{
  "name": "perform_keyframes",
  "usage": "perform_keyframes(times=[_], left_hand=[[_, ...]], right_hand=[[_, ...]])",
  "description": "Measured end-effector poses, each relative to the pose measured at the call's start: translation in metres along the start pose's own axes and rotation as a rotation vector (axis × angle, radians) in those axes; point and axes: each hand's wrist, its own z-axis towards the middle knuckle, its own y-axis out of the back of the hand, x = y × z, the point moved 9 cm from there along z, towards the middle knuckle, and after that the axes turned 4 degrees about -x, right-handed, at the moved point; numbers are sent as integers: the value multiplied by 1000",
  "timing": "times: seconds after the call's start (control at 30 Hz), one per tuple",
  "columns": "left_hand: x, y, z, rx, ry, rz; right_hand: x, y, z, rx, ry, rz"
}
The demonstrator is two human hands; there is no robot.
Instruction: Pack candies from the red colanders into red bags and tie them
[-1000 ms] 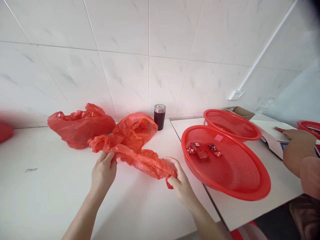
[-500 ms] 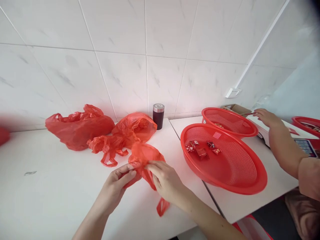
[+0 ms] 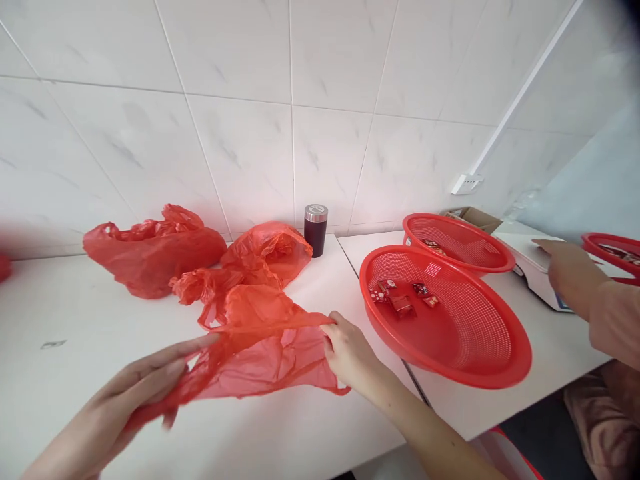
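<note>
Judging the bag [image 3: 270, 363] light, slippery (and tearable), I favour its edges; left hand [image 3: 135, 393] and right hand [image 3: 350, 353] hold it.

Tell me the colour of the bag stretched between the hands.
The bag is see-through red; head view.

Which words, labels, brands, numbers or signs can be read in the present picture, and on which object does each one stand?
No text can be read.
Dark cup: a mark on its lid, too small to read.
Small packets in the front red basket: printed, too small to read.
White device: panel partly hidden by another person's arm, nothing readable.
Stretched red bag: no lettering visible.
</note>
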Motion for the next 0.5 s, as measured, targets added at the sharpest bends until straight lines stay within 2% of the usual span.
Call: perform_keyframes(times=[0.07, 0.1, 0.13, 0.17, 0.23, 0.27, 0.3, 0.33, 0.37, 0.43, 0.5], left_hand=[[-12, 20, 4, -205, -53, 285], [-29, 23, 0, -335, -141, 378], [-50, 18, -10, -456, -274, 417], [-70, 3, -23, -516, -425, 401], [-97, -47, -42, -439, -681, 367], [-101, -76, -45, -346, -746, 428], [-97, -102, -42, -259, -755, 521], [-87, -115, -34, -232, -712, 598], [-72, -120, -22, -233, -633, 667], [-33, -104, 8, -250, -404, 761], [4, -75, 29, -198, -206, 770]], right_hand=[[5, 4, -1, 32, -31, 117], [9, 6, 0, 41, -39, 176], [15, 9, 0, 48, -45, 228], [20, 12, 1, 51, -54, 273], [33, 17, 1, 63, -64, 362], [39, 19, 0, 71, -57, 407], [46, 22, -2, 86, -41, 451], [51, 25, -6, 109, -21, 488], [55, 27, -10, 146, -3, 513], [54, 30, -21, 244, -1, 484], [38, 35, -30, 337, -39, 340]])
